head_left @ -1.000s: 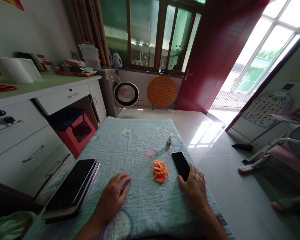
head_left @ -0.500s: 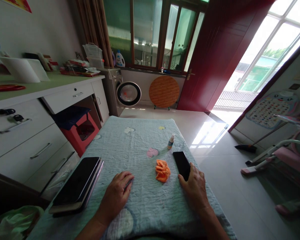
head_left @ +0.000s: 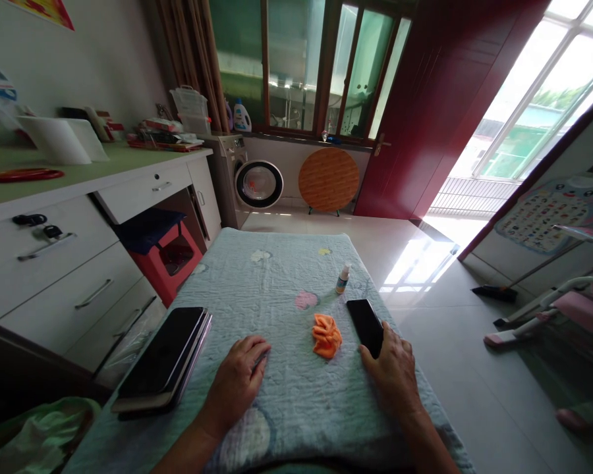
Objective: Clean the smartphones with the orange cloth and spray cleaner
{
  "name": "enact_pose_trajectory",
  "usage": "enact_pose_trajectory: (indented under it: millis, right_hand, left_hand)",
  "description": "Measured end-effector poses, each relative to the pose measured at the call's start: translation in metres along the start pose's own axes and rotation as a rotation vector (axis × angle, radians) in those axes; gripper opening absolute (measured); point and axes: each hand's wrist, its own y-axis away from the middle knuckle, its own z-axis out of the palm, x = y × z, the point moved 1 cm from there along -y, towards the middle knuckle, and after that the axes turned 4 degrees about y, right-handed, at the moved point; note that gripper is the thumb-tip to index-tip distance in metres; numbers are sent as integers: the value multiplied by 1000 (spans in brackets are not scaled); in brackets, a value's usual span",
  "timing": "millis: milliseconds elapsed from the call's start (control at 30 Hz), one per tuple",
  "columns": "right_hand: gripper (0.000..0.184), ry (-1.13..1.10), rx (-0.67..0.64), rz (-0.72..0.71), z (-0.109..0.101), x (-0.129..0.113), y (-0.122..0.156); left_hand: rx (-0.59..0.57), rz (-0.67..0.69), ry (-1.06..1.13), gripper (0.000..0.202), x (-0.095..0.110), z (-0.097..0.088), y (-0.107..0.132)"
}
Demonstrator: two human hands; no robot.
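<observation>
My left hand (head_left: 240,375) lies palm down on the light blue quilted cover (head_left: 277,276) of the table, fingers loosely curled and empty. Palm down too, my right hand (head_left: 393,370) has its fingertips on the near end of a black phone (head_left: 366,318), which lies flat near the table's right edge. A crumpled orange cloth (head_left: 327,335) sits between my hands, just left of the phone. Beyond the phone stands a small spray bottle (head_left: 342,278). Two stacked dark tablets (head_left: 165,359) lie at the left edge.
White drawers under a green countertop (head_left: 79,197) run along the left, with a red stool (head_left: 165,253) below. A washing machine (head_left: 250,181) and a round wooden tabletop (head_left: 329,179) stand at the back wall. A red door (head_left: 425,112) is open; a broom (head_left: 494,293) lies on the right.
The view has shifted slightly, so everything sits a little further right in the picture. Both hands stay in the same places on the cover.
</observation>
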Motion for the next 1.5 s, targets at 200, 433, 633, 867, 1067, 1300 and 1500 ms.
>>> enact_pose_trajectory:
  millis: [200, 433, 633, 867, 1067, 1300, 1500]
  right_hand:
    - [62, 34, -27, -10, 1, 3, 0]
    - [55, -131, 22, -210, -11, -29, -4]
    - [41, -240, -82, -463, -1, -70, -5]
    - [32, -292, -136, -527, 18, -73, -1]
    - [23, -350, -76, -505, 23, -71, 0]
    - [23, -358, -47, -500, 24, -71, 2]
    - [24, -355, -25, -535, 27, -69, 2]
  left_hand:
    - [-83, -30, 7, 27, 4, -6, 0]
    - [113, 15, -365, 34, 16, -68, -6]
    - [151, -285, -625, 60, -18, -115, 3]
    - [58, -427, -615, 78, -39, -114, 25]
    - [55, -485, -670, 72, -34, -110, 21]
    - [119, -465, -772, 64, -27, -106, 20]
    - [108, -559, -797, 66, -19, -103, 13]
